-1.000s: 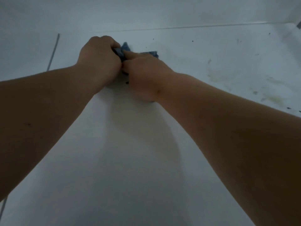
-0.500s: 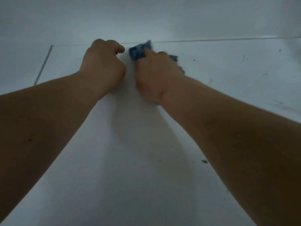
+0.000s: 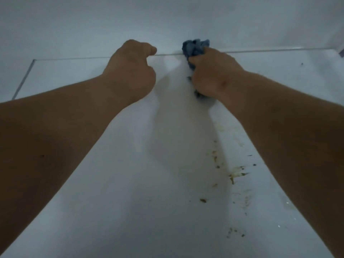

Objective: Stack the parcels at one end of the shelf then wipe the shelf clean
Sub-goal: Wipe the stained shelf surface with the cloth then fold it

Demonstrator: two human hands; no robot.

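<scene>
Both my arms reach deep into a white shelf point(image 3: 115, 202). My right hand point(image 3: 214, 75) is closed on a crumpled blue cloth point(image 3: 194, 48), which pokes out above my fingers and touches the line where the shelf floor meets the back wall. A scrap of the cloth also shows under my palm. My left hand point(image 3: 132, 71) is a fist with nothing in it, resting a hand's width to the left of the cloth. No parcels are in view.
Brown smears and crumbs point(image 3: 234, 175) lie on the shelf floor under and left of my right forearm. The back wall point(image 3: 167, 21) rises just beyond my hands. The left side wall joins the floor at a seam point(image 3: 24, 79).
My hands have drawn apart. The left hand let go of the cloth and stays a fist; the right hand carried the cloth right and back to the wall. The view shifted, revealing brown stains.
</scene>
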